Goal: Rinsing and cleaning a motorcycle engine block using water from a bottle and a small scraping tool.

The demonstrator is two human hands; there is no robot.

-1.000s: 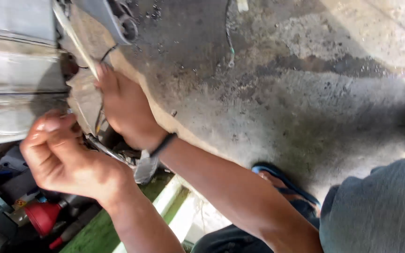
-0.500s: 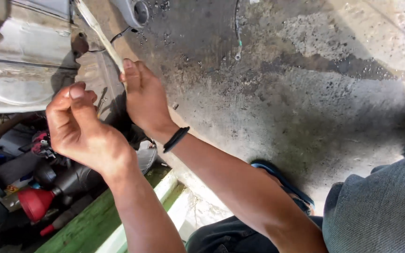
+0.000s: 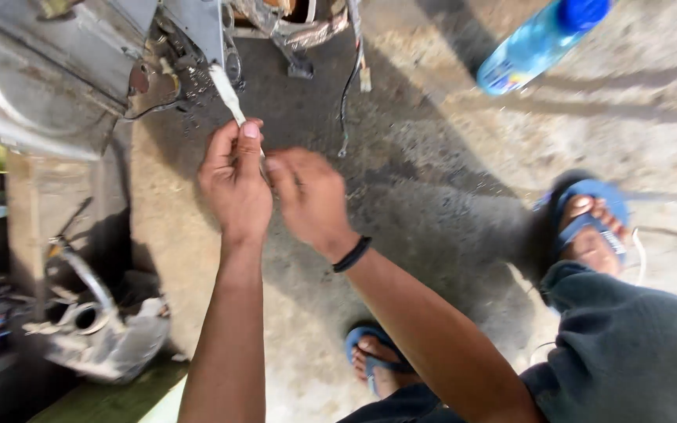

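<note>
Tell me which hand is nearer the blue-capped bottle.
Right. The right hand lies below-left of the bottle; the left hand, pinching a pale strip, sits farther left.

Both hands have drawn together, left hand [image 3: 234, 182] and right hand [image 3: 311, 200] now pinching the pale strip [image 3: 226, 92].

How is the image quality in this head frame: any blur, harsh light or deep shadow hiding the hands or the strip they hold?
Head view: the right hand is slightly motion-blurred, the left hand sharper, pinching the pale strip. Strong sun washes out the concrete floor at upper right; the hands work in shade. The lower left edge is dark and smeared. The blue bottle is soft.
</note>
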